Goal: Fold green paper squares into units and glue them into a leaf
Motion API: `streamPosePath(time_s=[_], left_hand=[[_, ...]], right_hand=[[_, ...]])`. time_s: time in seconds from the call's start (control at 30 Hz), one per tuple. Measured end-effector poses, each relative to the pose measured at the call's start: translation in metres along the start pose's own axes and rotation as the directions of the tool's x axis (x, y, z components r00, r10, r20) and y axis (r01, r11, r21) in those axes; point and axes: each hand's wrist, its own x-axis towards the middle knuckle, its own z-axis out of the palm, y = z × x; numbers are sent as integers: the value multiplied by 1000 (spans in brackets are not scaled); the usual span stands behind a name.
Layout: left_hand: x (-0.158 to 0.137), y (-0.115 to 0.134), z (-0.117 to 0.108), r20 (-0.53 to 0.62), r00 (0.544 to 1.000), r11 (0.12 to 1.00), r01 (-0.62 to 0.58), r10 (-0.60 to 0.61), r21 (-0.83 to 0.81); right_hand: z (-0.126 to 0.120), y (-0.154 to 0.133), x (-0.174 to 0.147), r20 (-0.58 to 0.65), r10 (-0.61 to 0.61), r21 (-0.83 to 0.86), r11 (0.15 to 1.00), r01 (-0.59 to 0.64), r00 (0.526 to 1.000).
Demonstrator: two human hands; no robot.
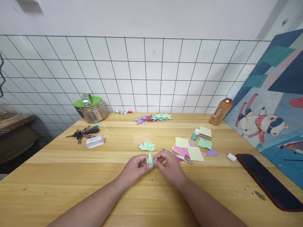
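Between my two hands is a small light green folded paper piece (150,158), its pointed tip standing upward. My left hand (137,165) pinches it from the left with thumb and fingers. From the right, the fingertips of my right hand (168,165) close on its edge. Just beyond my hands lies a green fan-shaped folded paper (147,146) with several points. Farther back, a row of spiky folded papers (153,118) in purple, red, blue and green rests near the wall.
Right of my hands lie a utility knife (177,156), coloured paper squares (196,154), a glue stick (195,135), an eraser (231,157) and a phone (270,181). A drink bottle (221,110) stands behind. On the left are a lidded pot (93,112), keys (81,134) and a small box (95,141).
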Motion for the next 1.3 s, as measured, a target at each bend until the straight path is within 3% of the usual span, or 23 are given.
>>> streamPosePath(time_s=[0.13,0.4,0.63,0.7,0.8,0.93,1.13,1.3], left_hand=[[1,1,1,-21,1000,1000,8,-8,25],[4,-2,2,-47,998,998,30,-33,-48],[0,2,4,-57,998,997,12,-7,79],[-1,2,4,-69,998,992,13,-4,124],[0,2,3,-68,997,999,29,-26,46],[1,1,1,-55,998,999,38,-39,-15],[0,1,4,-69,997,995,31,-24,96],[-1,6,3,-81,994,997,77,-75,26]], right_hand=[[2,-2,-2,-12,-111,-99,989,110,994],[2,-3,-1,-65,-90,-110,990,83,994],[0,-6,-1,-19,-85,-206,975,79,996],[1,-4,-1,-6,-31,-162,986,30,999],[2,1,1,24,121,26,992,-121,992],[4,6,3,103,272,277,916,-290,957],[4,4,4,128,343,309,878,-367,930],[5,-3,2,143,292,368,871,-325,946]])
